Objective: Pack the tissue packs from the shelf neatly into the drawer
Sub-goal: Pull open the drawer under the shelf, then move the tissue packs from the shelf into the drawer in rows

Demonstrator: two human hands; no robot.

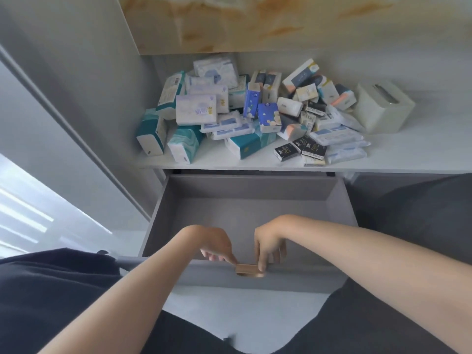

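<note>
Both grips sit at the near front edge of the open drawer [339, 200], close together on either side of its small brass handle [249, 270]. The right grip [270, 249] is clenched on that handle: one digit presses down on its right end while the other fingers hook behind the front panel, inside the drawer. The left grip [217, 249] has its forefinger touching the handle's left end and its other fingers curled in; I cannot tell whether it really holds anything.

Just beyond the grips, inside the drawer, I see grey floor and grey walls. Farther beyond and higher, on the white shelf [421, 146], lie the tissue packs [229, 111] in a loose heap (teal, blue, white and black wrappers, tilted every way and resting on one another). At the heap's right end, on the right grip's side, stands a pale cube-shaped tissue box [383, 108], upright, touching or nearly touching the outermost packs.
</note>
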